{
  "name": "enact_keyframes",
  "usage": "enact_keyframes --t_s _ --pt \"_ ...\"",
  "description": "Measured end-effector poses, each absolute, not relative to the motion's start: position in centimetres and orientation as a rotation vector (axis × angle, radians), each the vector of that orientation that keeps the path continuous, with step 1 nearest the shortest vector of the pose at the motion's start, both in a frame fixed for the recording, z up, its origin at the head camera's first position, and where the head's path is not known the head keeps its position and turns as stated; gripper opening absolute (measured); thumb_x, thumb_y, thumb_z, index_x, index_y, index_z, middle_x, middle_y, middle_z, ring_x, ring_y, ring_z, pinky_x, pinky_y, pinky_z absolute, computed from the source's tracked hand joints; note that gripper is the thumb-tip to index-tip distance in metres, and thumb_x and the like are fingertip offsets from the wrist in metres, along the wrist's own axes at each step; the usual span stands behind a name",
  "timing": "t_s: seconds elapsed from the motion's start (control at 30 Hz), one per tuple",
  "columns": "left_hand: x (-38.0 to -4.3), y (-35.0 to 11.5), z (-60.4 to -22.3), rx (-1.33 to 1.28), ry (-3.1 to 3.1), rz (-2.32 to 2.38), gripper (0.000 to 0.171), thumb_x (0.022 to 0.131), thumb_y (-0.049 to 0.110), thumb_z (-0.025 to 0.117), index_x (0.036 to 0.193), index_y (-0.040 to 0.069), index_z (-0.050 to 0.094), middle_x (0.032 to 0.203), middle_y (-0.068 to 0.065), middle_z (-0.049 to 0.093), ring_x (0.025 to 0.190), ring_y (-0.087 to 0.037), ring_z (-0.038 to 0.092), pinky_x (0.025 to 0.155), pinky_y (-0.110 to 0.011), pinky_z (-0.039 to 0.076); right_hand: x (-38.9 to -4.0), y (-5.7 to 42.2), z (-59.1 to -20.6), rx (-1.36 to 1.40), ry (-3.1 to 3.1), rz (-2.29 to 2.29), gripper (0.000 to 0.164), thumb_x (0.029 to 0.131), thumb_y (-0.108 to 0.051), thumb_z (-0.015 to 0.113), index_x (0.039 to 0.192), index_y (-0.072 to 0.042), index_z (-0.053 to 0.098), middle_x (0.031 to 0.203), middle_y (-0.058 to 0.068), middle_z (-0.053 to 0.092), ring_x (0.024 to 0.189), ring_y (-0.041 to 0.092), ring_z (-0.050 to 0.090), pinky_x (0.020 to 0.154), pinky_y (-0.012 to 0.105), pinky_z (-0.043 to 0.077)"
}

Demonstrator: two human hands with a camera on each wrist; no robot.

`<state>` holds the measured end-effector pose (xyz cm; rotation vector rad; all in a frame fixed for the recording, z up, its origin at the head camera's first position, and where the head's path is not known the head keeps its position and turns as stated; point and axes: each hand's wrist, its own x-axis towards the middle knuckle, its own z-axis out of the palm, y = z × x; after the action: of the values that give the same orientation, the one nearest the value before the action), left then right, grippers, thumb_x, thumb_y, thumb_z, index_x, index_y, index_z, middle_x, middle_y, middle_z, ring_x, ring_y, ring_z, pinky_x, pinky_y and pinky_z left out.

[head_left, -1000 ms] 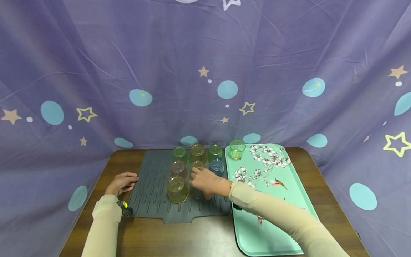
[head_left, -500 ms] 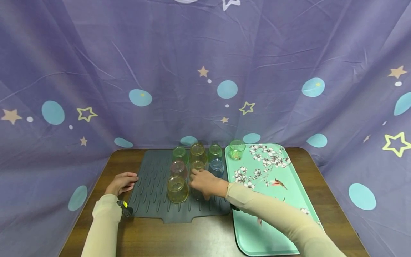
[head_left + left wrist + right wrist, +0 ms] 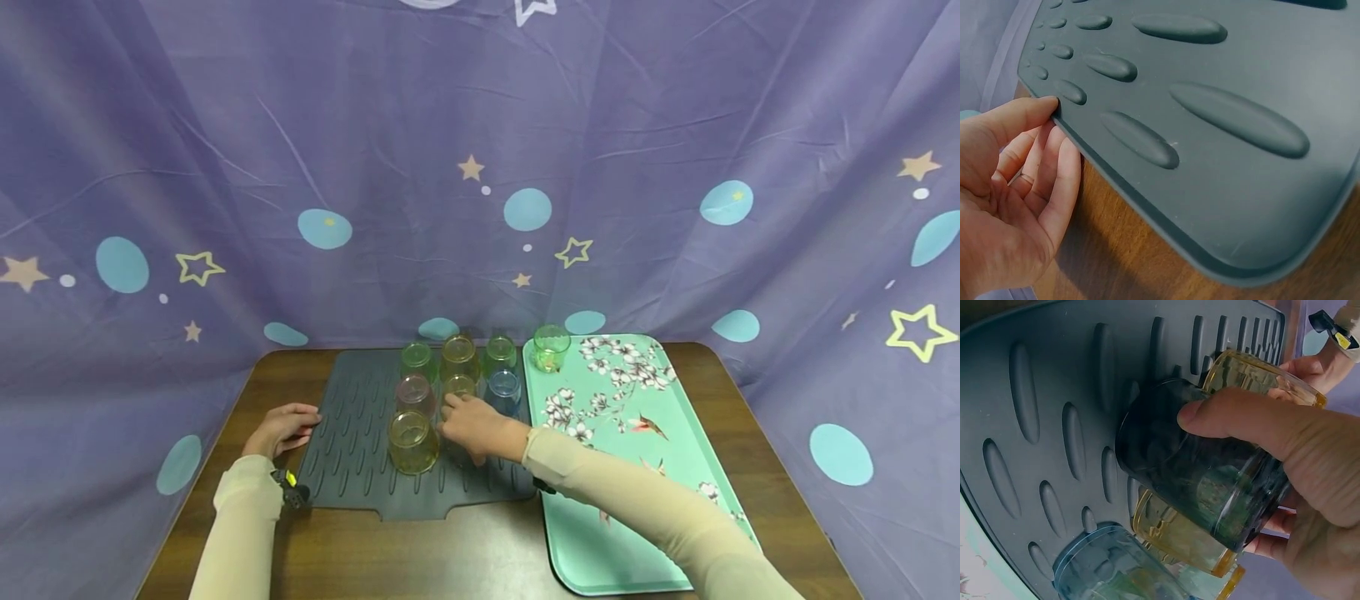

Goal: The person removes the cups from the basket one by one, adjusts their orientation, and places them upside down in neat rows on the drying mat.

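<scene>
My right hand point(image 3: 480, 427) grips a dark grey glass point(image 3: 1191, 475) that stands upside down on the grey drying mat point(image 3: 352, 467). In the right wrist view its thumb lies along the near side and fingertips show at the far side. Right beside this glass are a yellow glass point(image 3: 414, 442), an amber glass point(image 3: 460, 385) and a blue glass point(image 3: 503, 392). At the mat's left edge, my left hand point(image 3: 1022, 181) pinches the rim, thumb on top and the other fingers bent below it.
More upturned glasses stand behind: a pink glass point(image 3: 415, 393), a green glass point(image 3: 417, 360), a larger amber glass point(image 3: 460, 357) and another green glass point(image 3: 500, 356). A mint flowered tray point(image 3: 622, 550) adjoins the mat, with a green glass point(image 3: 551, 348) at its back-left corner. A purple curtain point(image 3: 420, 250) hangs behind.
The head view has shifted very slightly. My right forearm has edged a little to the left, while both hands keep their holds.
</scene>
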<state>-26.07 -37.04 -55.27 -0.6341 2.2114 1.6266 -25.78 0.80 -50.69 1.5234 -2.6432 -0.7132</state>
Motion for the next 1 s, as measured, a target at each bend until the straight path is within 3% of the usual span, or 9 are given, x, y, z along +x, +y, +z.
enact_keyframes --t_s 0.47,0.63,0.8,1.0 --pt "-25.8 -36.9 -55.1 -0.624 2.224 1.612 0.021 0.097 0.01 0.068 0.115 0.0 0.064 0.078 0.009 0.063 0.073 -0.006 0.059 0.069 -0.021 0.058 -25.4 0.6 -50.3 1.536 -2.652 -0.695 0.08 0.066 -0.044 0.096 0.137 -0.031 0.061 0.137 -0.006 0.06 0.123 0.015 0.051 0.106 0.033 0.049" --pt "-25.9 -36.7 -55.0 -0.626 2.224 1.635 0.015 0.096 0.009 0.068 0.11 0.002 0.066 0.076 0.009 0.062 0.071 -0.005 0.059 0.067 -0.02 0.058 -26.0 1.6 -48.2 1.57 -2.796 -0.466 0.08 0.068 -0.041 0.095 0.14 -0.031 0.059 0.141 -0.005 0.057 0.127 0.016 0.049 0.108 0.035 0.048" --pt "-26.0 -36.6 -55.2 -0.626 2.224 1.639 0.013 0.096 0.009 0.068 0.108 0.003 0.067 0.076 0.009 0.062 0.071 -0.005 0.059 0.067 -0.02 0.057 -27.6 4.8 -43.6 1.604 -3.01 0.128 0.072 0.075 -0.032 0.092 0.139 -0.022 0.061 0.141 0.0 0.058 0.133 0.023 0.05 0.109 0.04 0.048" --pt "-25.9 -36.9 -55.4 -0.627 2.228 1.638 0.01 0.096 0.008 0.068 0.106 0.005 0.067 0.073 0.009 0.062 0.067 -0.003 0.059 0.064 -0.019 0.057 -31.1 11.5 -40.7 1.507 -2.854 1.255 0.068 0.082 -0.02 0.086 0.143 -0.013 0.056 0.143 0.007 0.06 0.134 0.027 0.055 0.111 0.05 0.045"
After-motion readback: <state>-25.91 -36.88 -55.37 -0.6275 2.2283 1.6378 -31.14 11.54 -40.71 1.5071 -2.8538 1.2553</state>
